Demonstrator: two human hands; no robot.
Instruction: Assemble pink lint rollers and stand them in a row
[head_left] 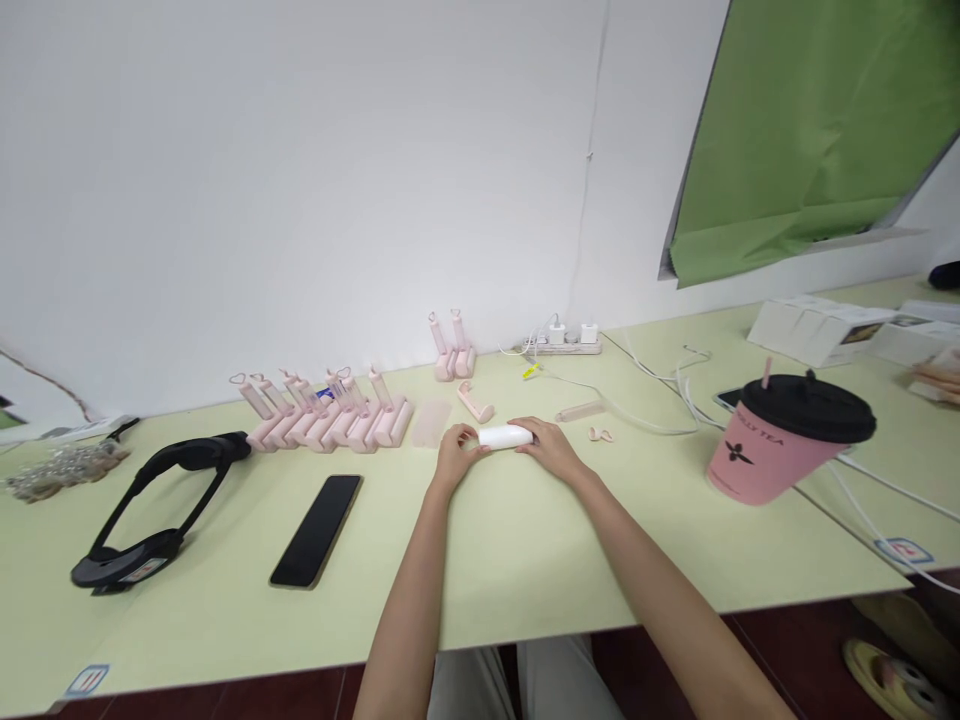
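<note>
Two bare forearms (411,590) cross the pale green table (540,560), a dark phone (316,530) and a black headset frame (187,455) lying to their left. Ahead, you hold a white cylinder (505,437) lengthwise between your hands: your left hand (455,455) curls thumb and fingers about one end, your right hand (553,445) pinches the other. Close two-handed handling of this single piece looks like the step in hand; steady support at both ends seems called for. To your right stands a pink cup (780,450). Just beyond your hands lie a curved pink shell (475,403) and a translucent strip (581,411). Pink units (391,425) line up at left, two more (445,365) near the white wall (337,180). Farther right, a power strip (562,348) sits below it, and a green covering (810,140) hangs.
</note>
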